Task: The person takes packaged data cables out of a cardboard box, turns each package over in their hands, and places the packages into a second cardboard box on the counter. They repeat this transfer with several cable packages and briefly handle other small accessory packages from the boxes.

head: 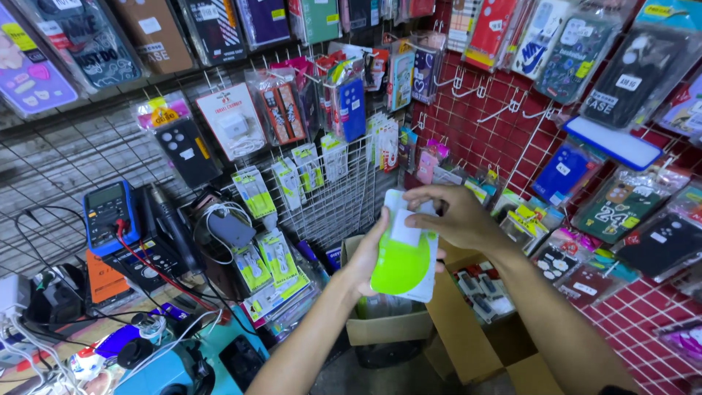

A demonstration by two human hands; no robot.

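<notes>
Near the centre of the frame, slightly right, both hands are holding a flat white packet with a large green oval (404, 256) on its front. The left hand (368, 256) is cupping the packet's left edge and back, thumb pressing along the side, fingers wrapping behind it where they are showing at the right edge. The right hand (453, 216) is reaching across the top of the packet, fingers curling over its upper edge and pinching it — both hands are closing firmly on the same packet, which is standing roughly upright in the air.

Directly below the packet an open cardboard box (387, 325) is sitting, with small packaged goods lying in a second box section (479, 289) just to its right. Behind the hands a white wire rack (333, 201) is hanging with narrow yellow-green accessory packs (254, 192). In the left middle of the frame a blue multimeter (110, 213) is leaning against the grid wall, red lead trailing down — below it, at lower left, a cluttered workbench (110, 344) is showing. Along the right, bagged phone cases (629, 205) are hanging on a red grid panel.
</notes>
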